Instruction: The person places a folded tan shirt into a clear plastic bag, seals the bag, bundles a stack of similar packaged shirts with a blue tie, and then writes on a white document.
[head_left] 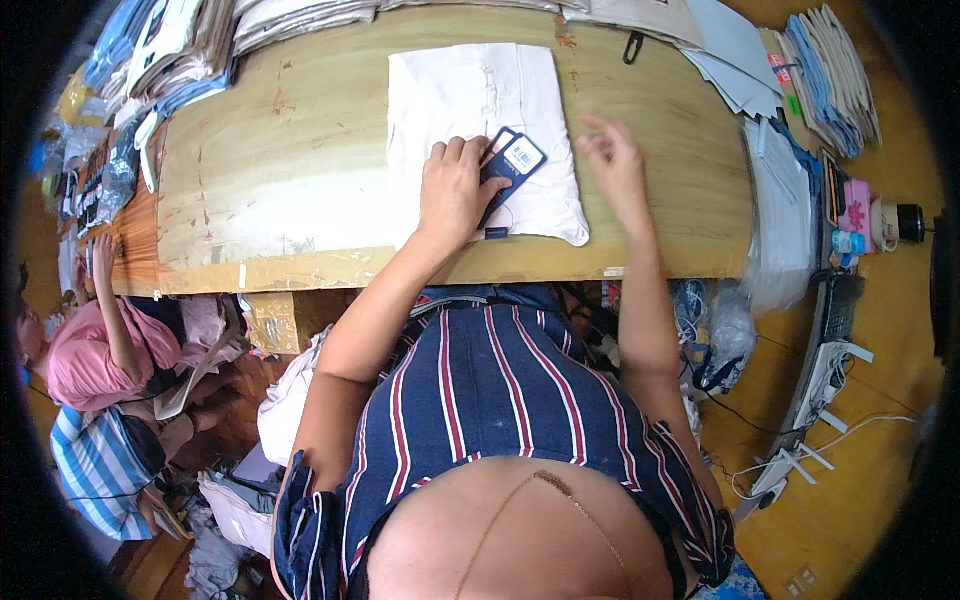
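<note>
A folded white garment (440, 90) lies on the worktable. My left hand (455, 190) rests on it, fingers bent, and grips navy hang tags (515, 165) at their left side with the thumb across them. One tag carries a white barcode label, and a thin string loops below. A small dark label (496, 233) shows near the garment's near edge. Just right of the garment, my right hand (615, 165) is raised over the table, slightly blurred. Its fingers are loosely bent and apart, with nothing seen in them.
Stacks of folded garments (190, 40) line the table's far side. Plastic sleeves (780, 210) hang at its right edge, beside a pink container (857, 208). A black clip-like item (633, 47) lies at the back. Power strips with cables (815, 400) stand right. Another person (110, 350) works at left.
</note>
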